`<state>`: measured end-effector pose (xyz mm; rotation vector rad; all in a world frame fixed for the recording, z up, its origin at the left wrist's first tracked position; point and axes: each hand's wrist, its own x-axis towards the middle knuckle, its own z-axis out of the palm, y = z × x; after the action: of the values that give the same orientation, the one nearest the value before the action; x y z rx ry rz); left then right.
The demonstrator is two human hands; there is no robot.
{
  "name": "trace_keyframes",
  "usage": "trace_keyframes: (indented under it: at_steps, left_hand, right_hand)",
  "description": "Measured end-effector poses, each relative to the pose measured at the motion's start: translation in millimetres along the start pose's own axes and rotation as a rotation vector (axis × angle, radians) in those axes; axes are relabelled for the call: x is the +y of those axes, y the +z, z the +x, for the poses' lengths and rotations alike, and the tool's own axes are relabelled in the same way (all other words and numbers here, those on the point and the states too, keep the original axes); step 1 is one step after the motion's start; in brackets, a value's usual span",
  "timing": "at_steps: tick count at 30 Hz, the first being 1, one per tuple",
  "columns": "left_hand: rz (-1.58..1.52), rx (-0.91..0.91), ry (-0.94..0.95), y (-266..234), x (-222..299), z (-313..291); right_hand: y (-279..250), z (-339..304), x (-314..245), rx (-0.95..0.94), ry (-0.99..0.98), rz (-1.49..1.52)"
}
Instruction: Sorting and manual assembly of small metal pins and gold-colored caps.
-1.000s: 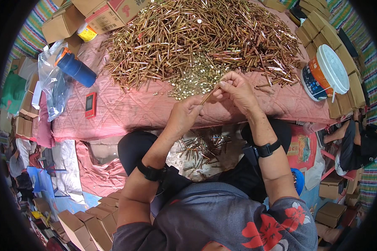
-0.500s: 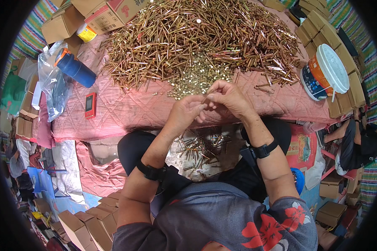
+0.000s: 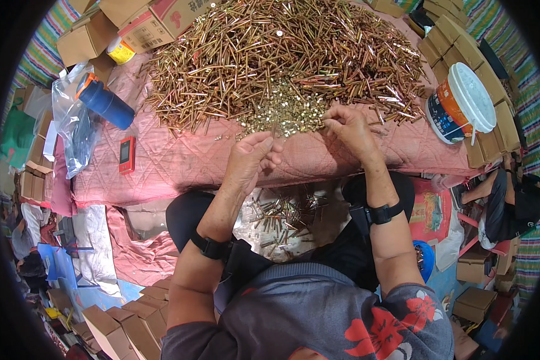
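Pinching at the near edge of a great heap, the right hand [image 3: 349, 129] closes its grip on small brass pieces [image 3: 288, 111], fingertips down among them. The left hand [image 3: 249, 161] has its fingers curled around a thin brass-coloured rod [image 3: 274, 133] that stands upright above the thumb; its grip is closed on that rod, just in front of the heap.

The heap itself is a tangle of long, thin metal rods [image 3: 270, 54], shiny gold and copper in tone, lying criss-cross in far too many to count. The small brass pieces form a paler, grainy patch at its near side. Both rest on a worktop [image 3: 180, 162] covered with a quilted pink cloth.

More rods [image 3: 282, 213], a few dozen at a guess, lie loose in the person's lap on a pale sheet.

On the left of the worktop lie one blue cylindrical bottle [image 3: 107, 103] with an orange cap, half inside a clear plastic bag [image 3: 72, 132], and one small flat red device [image 3: 126, 154]. One yellow tub [image 3: 121, 51] sits beside brown cardboard boxes [image 3: 87, 39]. On the right stands one white lidded plastic bucket [image 3: 462, 102]. Each wrist carries one black band.
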<state>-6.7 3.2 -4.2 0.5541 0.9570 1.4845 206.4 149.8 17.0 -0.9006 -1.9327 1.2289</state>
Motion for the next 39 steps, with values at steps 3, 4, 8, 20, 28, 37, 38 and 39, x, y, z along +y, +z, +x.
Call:
trace_keyframes:
  at_steps: [3, 4, 8, 20, 28, 37, 38, 39]
  left_hand:
    - [0.005, -0.002, 0.008, -2.2, -1.5, 0.7]
    - [0.009, -0.002, 0.009, -2.1, -1.5, 1.0]
    - [0.03, 0.0, 0.011, -0.4, 0.6, -0.8]
    - [0.044, -0.051, -0.03, 3.7, -1.9, -1.6]
    - [0.057, -0.12, -0.125, 4.7, -1.2, -2.7]
    - [0.084, -0.133, -0.13, 3.6, -0.5, -4.3]
    - [0.084, -0.132, -0.13, 2.7, -1.4, -4.1]
    - [0.086, -0.142, -0.134, 2.3, -2.4, -3.6]
  right_hand:
    - [5.4, -2.3, -2.0, -0.046, -0.058, -0.225]
    - [6.0, -2.3, -2.0, -0.046, -0.058, -0.225]
    - [11.7, -3.4, -2.8, -0.056, -0.269, -0.535]
    - [23.7, -6.0, -3.3, -0.011, -0.106, -0.202]
    - [37.4, -7.7, -9.6, -0.198, 0.238, 0.814]
    - [46.0, -8.6, -9.6, -0.283, 0.283, 0.91]
    - [46.4, -8.5, -10.3, -0.284, 0.274, 0.898]
    - [46.1, -8.7, -10.4, -0.284, 0.266, 0.885]
